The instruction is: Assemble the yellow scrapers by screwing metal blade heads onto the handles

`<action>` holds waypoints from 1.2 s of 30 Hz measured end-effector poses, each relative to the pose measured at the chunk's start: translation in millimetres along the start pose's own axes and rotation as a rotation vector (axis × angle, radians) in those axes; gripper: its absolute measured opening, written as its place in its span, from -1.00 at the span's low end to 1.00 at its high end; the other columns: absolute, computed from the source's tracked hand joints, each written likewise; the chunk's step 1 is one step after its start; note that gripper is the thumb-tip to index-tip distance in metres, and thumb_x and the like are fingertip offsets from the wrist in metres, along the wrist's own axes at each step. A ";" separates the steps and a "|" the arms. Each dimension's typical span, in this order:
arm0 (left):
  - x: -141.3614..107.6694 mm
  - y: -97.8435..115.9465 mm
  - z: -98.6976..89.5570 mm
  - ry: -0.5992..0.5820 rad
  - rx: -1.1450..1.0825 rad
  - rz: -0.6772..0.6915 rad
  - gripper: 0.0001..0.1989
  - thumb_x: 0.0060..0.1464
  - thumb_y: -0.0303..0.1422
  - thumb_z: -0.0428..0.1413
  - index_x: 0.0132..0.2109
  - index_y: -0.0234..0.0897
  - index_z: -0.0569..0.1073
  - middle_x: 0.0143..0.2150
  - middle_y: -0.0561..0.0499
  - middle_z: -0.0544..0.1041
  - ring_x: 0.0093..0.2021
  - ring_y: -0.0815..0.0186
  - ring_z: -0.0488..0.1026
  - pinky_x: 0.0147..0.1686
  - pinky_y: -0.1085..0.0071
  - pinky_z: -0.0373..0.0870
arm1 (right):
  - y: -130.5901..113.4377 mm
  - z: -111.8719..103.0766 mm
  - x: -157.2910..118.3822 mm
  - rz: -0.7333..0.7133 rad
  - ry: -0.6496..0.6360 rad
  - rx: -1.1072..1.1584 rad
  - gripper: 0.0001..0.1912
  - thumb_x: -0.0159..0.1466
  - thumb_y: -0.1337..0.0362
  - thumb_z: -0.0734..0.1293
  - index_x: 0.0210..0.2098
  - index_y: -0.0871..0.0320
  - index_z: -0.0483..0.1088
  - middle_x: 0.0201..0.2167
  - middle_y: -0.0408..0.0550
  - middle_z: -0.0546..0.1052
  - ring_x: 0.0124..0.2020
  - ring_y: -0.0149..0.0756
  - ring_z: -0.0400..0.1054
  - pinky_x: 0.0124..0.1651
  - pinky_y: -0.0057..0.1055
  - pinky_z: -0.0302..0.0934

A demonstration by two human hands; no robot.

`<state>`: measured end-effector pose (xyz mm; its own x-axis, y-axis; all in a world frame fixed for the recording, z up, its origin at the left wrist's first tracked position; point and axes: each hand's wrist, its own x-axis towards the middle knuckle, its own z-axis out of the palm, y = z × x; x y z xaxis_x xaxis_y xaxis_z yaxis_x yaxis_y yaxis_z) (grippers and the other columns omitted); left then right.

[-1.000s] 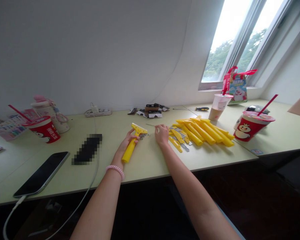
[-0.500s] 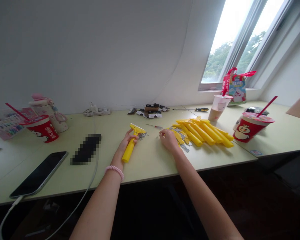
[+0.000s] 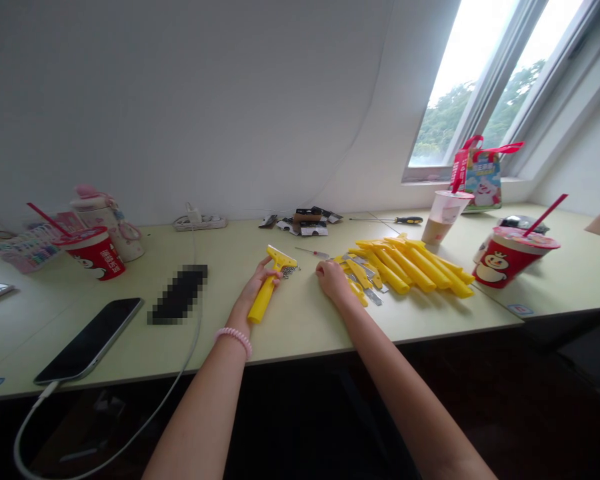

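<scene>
Hands: apart | left hand (image 3: pixel 260 287): clamped on yellow scraper (image 3: pixel 263 300), held just above desk (image 3: pixel 300 333) | right hand (image 3: pixel 333 280): resting on desk, not gripping, just beside scraper pile (image 3: pixel 410 267) and blades (image 3: pixel 373 297) | small screwdriver (image 3: pixel 314 253): beyond, between hands

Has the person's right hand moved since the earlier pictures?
Yes: measured against the pile of yellow scrapers, the right hand has shifted rightward, and now sits at the pile's left end.
</scene>
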<state>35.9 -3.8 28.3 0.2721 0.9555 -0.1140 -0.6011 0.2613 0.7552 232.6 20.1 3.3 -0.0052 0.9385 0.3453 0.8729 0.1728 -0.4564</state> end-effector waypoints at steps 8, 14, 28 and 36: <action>-1.4 0.4 -1.4 -0.011 -0.029 -0.020 -0.32 -0.09 -0.65 -0.01 0.18 -0.12 0.10 -0.18 -0.10 0.38 -0.52 0.57 0.32 -0.58 0.70 0.29 | -1.2 -0.7 -6.8 -0.077 0.006 0.017 -0.87 0.13 0.39 0.21 -0.44 0.15 0.39 -0.35 -0.05 0.43 -0.29 -0.34 0.24 -0.33 -0.49 0.04; -1.9 -0.1 -0.4 -0.021 0.010 -0.018 -0.32 -0.10 -0.65 0.00 0.18 -0.14 0.11 -0.23 -0.07 0.39 -0.53 0.58 0.31 -0.57 0.70 0.28 | 0.6 4.5 -3.7 -0.141 -0.017 0.177 -0.89 0.08 0.41 0.23 -0.48 0.15 0.38 -0.42 -0.08 0.44 -0.35 -0.36 0.24 -0.30 -0.47 0.07; 3.3 -2.3 -2.6 -0.187 0.159 -0.106 -0.27 -0.15 -0.62 0.07 0.19 -0.17 0.07 -0.28 -0.04 0.42 -0.49 0.50 0.36 -0.55 0.63 0.28 | -13.8 16.7 9.0 -0.026 0.106 0.774 -0.85 -0.01 0.20 0.32 -0.52 0.16 0.44 -0.29 0.00 0.42 -0.17 -0.20 0.27 -0.26 -0.35 0.21; 0.2 -2.3 -3.9 -0.227 0.162 -0.123 -0.28 -0.13 -0.61 0.06 0.19 -0.14 0.05 -0.26 -0.05 0.41 -0.46 0.49 0.38 -0.53 0.64 0.29 | -11.8 17.1 7.7 -0.094 0.089 0.826 -0.88 -0.01 0.23 0.31 -0.53 0.16 0.39 -0.36 -0.06 0.38 -0.34 -0.31 0.29 -0.31 -0.38 0.23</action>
<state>34.4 -3.7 24.1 0.5071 0.8584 -0.0773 -0.4308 0.3301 0.8399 214.0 30.4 -2.7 0.0087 0.8883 0.4593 0.2321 0.4450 -0.8650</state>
